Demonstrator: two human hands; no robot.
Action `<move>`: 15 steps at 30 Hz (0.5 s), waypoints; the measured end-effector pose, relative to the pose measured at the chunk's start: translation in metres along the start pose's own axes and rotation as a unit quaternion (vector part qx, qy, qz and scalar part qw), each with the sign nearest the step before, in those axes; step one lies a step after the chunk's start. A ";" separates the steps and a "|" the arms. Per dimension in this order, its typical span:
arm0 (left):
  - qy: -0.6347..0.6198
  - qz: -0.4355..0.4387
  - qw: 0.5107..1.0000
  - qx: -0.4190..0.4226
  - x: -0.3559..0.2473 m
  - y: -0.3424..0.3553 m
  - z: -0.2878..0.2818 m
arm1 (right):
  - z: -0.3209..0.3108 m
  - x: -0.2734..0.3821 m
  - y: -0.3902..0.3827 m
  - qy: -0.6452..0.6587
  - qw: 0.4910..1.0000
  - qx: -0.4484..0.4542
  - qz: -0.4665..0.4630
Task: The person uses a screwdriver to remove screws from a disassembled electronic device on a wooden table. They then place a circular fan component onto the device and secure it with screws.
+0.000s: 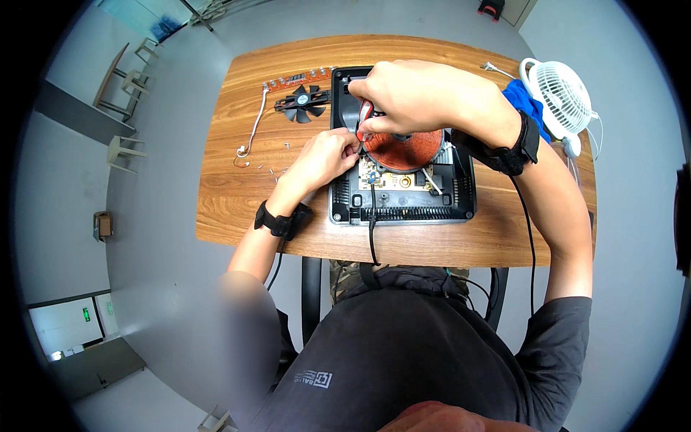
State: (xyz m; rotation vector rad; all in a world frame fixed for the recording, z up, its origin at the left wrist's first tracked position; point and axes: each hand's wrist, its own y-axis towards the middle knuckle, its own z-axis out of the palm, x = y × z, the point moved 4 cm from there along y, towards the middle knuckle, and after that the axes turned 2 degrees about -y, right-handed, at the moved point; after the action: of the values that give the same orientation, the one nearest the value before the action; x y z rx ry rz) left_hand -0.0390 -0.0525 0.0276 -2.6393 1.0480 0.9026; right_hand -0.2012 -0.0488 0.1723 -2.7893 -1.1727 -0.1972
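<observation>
An opened induction cooker base (461, 194) lies on the table in front of me, its black housing holding a round copper coil (403, 153) above a circuit board (392, 180). My right hand (414, 93) grips a red and black screwdriver (366, 111) from above, upright at the coil's left edge. Close to its lower end, the fingers of my left hand (327, 158) are pinched together; whatever they hold is hidden. The screwdriver's tip cannot be made out. A black cable (373, 230) runs from the board over the housing's front edge.
Left of the housing lie a black cooling fan (302, 104), a narrow circuit strip (296, 78) with a white cable (258, 126), and several small screws (287, 145). A white fan (561, 93) and a blue cloth (522, 101) are at the wooden table's (288, 234) right edge.
</observation>
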 end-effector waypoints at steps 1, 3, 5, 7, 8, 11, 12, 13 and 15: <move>0.000 -0.001 1.000 -0.001 -0.001 0.000 0.000 | 0.000 0.000 0.000 -0.002 1.000 -0.003 0.000; 0.000 -0.003 1.000 -0.003 -0.002 -0.001 -0.001 | 0.000 0.000 -0.001 -0.002 1.000 -0.007 0.002; 0.002 -0.005 1.000 -0.001 -0.002 -0.002 -0.001 | 0.000 0.000 -0.002 0.005 1.000 -0.010 0.003; 0.004 -0.009 1.000 0.001 -0.002 -0.002 -0.001 | -0.001 0.001 -0.002 0.005 1.000 -0.008 0.004; 0.005 -0.012 1.000 0.002 -0.003 -0.002 -0.002 | -0.001 0.001 -0.003 0.005 1.000 -0.008 0.005; 0.009 -0.018 1.000 0.004 -0.004 -0.003 -0.002 | 0.000 0.001 -0.002 0.003 1.000 -0.005 0.004; 0.011 -0.020 1.000 0.005 -0.005 -0.004 -0.002 | 0.001 0.001 -0.002 0.000 1.000 -0.012 0.003; 0.017 -0.020 1.000 0.006 -0.005 -0.004 -0.002 | 0.001 0.001 -0.001 -0.002 1.000 -0.018 0.002; 0.029 -0.019 0.999 0.008 -0.004 -0.004 -0.001 | 0.000 0.001 -0.002 -0.001 1.000 -0.029 0.004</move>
State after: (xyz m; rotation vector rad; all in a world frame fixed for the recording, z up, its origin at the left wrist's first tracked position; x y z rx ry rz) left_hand -0.0380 -0.0476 0.0308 -2.6789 1.0106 0.8108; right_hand -0.2016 -0.0466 0.1721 -2.8440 -1.1751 -0.2330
